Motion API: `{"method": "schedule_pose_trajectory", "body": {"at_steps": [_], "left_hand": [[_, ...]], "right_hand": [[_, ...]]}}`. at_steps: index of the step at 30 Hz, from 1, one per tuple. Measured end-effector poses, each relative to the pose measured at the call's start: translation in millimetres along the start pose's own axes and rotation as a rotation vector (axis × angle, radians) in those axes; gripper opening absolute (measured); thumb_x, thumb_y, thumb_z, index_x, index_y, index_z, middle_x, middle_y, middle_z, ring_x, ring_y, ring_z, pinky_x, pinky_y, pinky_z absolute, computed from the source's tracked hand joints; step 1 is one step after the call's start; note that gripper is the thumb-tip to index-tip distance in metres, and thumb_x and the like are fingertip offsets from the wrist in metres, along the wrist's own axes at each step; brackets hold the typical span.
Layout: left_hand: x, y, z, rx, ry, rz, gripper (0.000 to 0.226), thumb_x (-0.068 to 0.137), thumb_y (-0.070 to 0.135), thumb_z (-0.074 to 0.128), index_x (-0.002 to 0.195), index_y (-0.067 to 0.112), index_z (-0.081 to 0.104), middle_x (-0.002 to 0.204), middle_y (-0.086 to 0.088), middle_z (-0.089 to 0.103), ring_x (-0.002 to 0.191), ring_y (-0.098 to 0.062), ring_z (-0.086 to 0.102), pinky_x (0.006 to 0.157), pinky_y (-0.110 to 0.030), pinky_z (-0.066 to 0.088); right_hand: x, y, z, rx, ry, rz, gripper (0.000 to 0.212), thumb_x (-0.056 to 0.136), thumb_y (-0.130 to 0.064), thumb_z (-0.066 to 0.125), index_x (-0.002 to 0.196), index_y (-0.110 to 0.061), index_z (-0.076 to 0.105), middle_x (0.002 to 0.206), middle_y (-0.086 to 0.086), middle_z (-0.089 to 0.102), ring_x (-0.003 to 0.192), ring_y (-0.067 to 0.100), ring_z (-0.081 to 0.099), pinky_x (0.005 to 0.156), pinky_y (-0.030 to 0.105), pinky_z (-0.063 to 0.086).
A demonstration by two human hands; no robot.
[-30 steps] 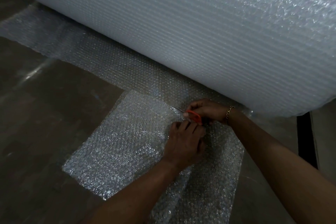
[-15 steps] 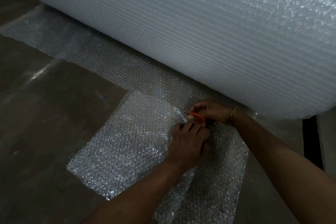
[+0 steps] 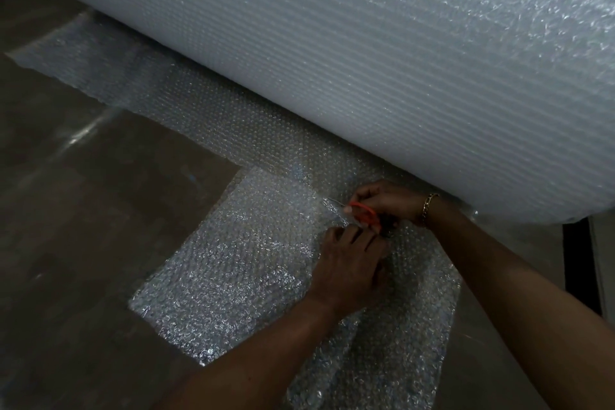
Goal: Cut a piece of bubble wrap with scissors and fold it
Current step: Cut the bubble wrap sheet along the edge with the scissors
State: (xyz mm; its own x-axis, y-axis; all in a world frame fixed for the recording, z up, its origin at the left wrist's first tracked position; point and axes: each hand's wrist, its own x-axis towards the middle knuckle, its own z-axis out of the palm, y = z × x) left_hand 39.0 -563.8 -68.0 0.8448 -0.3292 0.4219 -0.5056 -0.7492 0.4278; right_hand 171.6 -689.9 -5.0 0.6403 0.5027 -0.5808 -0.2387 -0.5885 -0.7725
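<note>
A huge roll of bubble wrap (image 3: 382, 60) fills the top of the view. A sheet of bubble wrap (image 3: 239, 256) runs from under it onto the floor toward me. My right hand (image 3: 389, 201) grips orange-handled scissors (image 3: 364, 213), whose thin blades point left into the sheet near the roll. My left hand (image 3: 349, 263) rests just in front of the scissors, fingers curled and pressing down on the sheet. The blade tips are hard to make out against the shiny plastic.
Dark brown floor (image 3: 83, 226) lies to the left and below. A strip of bubble wrap (image 3: 109, 76) stretches left along the foot of the roll. A dark vertical gap (image 3: 580, 270) shows at the right beyond the roll's end.
The scissors and my right hand stay at the same spot on the sheet. The handles seem to have shifted slightly. My left hand keeps holding the sheet just in front.
</note>
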Motion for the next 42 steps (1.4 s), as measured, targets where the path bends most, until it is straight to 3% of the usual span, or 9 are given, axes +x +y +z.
{"method": "schedule_pose_trajectory", "body": {"at_steps": [4, 7, 12, 17, 22, 27, 32, 37, 42], "left_hand": [[0, 0, 0, 0.008, -0.002, 0.001, 0.021, 0.084, 0.03, 0.063, 0.1, 0.019, 0.061, 0.106, -0.003, 0.064, 0.097, -0.027, 0.056, 0.08, -0.041, 0.043], [0, 0, 1, 0.01, -0.003, 0.006, 0.021, 0.085, 0.031, 0.061, 0.102, 0.018, 0.063, 0.109, -0.003, 0.065, 0.098, -0.026, 0.055, 0.081, -0.041, 0.043], [0, -1, -1, -0.008, 0.008, 0.027, 0.022, 0.086, 0.031, 0.058, 0.102, 0.017, 0.063, 0.11, -0.003, 0.065, 0.097, -0.026, 0.056, 0.08, -0.04, 0.042], [-1, -1, 2, -0.006, -0.007, 0.027, 0.019, 0.088, 0.029, 0.059, 0.103, 0.019, 0.063, 0.109, -0.002, 0.065, 0.096, -0.026, 0.056, 0.081, -0.042, 0.043], [0, -1, 0, -0.018, 0.041, 0.033, 0.022, 0.086, 0.029, 0.06, 0.105, 0.019, 0.061, 0.109, -0.001, 0.064, 0.096, -0.025, 0.054, 0.081, -0.04, 0.041], [2, 0, -2, -0.077, 0.061, -0.013, 0.025, 0.082, 0.025, 0.061, 0.105, 0.02, 0.055, 0.102, -0.002, 0.061, 0.093, -0.024, 0.053, 0.077, -0.038, 0.039], [4, 1, -10, -0.071, -0.118, -0.159, 0.037, 0.082, 0.033, 0.053, 0.116, 0.017, 0.056, 0.105, -0.004, 0.064, 0.095, -0.027, 0.058, 0.081, -0.04, 0.045], [23, 7, -31, -0.103, -0.298, -0.27, 0.037, 0.091, 0.028, 0.061, 0.125, 0.015, 0.06, 0.122, -0.009, 0.066, 0.111, -0.031, 0.06, 0.096, -0.043, 0.043], [37, 6, -46, -0.167, -0.496, -0.402, 0.028, 0.092, 0.025, 0.065, 0.119, 0.019, 0.064, 0.122, -0.008, 0.067, 0.112, -0.031, 0.063, 0.089, -0.036, 0.048]], "right_hand": [[1, 4, 3, 0.022, 0.009, -0.027, 0.028, 0.073, -0.048, 0.079, 0.077, -0.022, 0.073, 0.071, 0.001, 0.069, 0.065, 0.016, 0.06, 0.062, 0.028, 0.046], [-1, 4, -1, -0.007, -0.009, 0.016, 0.027, 0.08, -0.043, 0.077, 0.084, -0.017, 0.07, 0.069, 0.001, 0.065, 0.058, 0.01, 0.057, 0.052, 0.022, 0.044], [-7, 9, -8, -0.029, -0.017, 0.023, 0.044, 0.08, -0.046, 0.076, 0.095, -0.006, 0.068, 0.075, 0.011, 0.061, 0.063, 0.024, 0.052, 0.05, 0.025, 0.037], [-6, 11, -3, 0.024, -0.013, -0.01, 0.047, 0.073, -0.059, 0.08, 0.097, -0.02, 0.073, 0.089, 0.016, 0.065, 0.08, 0.031, 0.056, 0.07, 0.046, 0.041], [-16, 5, -9, -0.004, 0.024, 0.025, 0.04, 0.081, -0.047, 0.077, 0.093, -0.009, 0.071, 0.078, 0.008, 0.063, 0.066, 0.021, 0.055, 0.053, 0.023, 0.038], [-26, 8, -9, -0.006, 0.065, 0.032, 0.028, 0.085, -0.046, 0.07, 0.09, -0.019, 0.072, 0.078, 0.008, 0.064, 0.067, 0.021, 0.053, 0.051, 0.023, 0.034], [-43, -2, 1, 0.039, 0.144, 0.015, 0.029, 0.093, -0.028, 0.067, 0.1, 0.0, 0.068, 0.072, 0.002, 0.067, 0.055, 0.006, 0.06, 0.047, 0.014, 0.04], [-54, 3, 11, -0.009, 0.246, 0.057, 0.031, 0.087, -0.047, 0.071, 0.098, -0.018, 0.074, 0.089, 0.011, 0.072, 0.076, 0.018, 0.06, 0.054, 0.023, 0.04], [-66, -1, 24, -0.001, 0.333, 0.067, 0.033, 0.086, -0.049, 0.071, 0.099, -0.019, 0.073, 0.091, 0.009, 0.076, 0.073, 0.011, 0.065, 0.056, 0.023, 0.045]]}}
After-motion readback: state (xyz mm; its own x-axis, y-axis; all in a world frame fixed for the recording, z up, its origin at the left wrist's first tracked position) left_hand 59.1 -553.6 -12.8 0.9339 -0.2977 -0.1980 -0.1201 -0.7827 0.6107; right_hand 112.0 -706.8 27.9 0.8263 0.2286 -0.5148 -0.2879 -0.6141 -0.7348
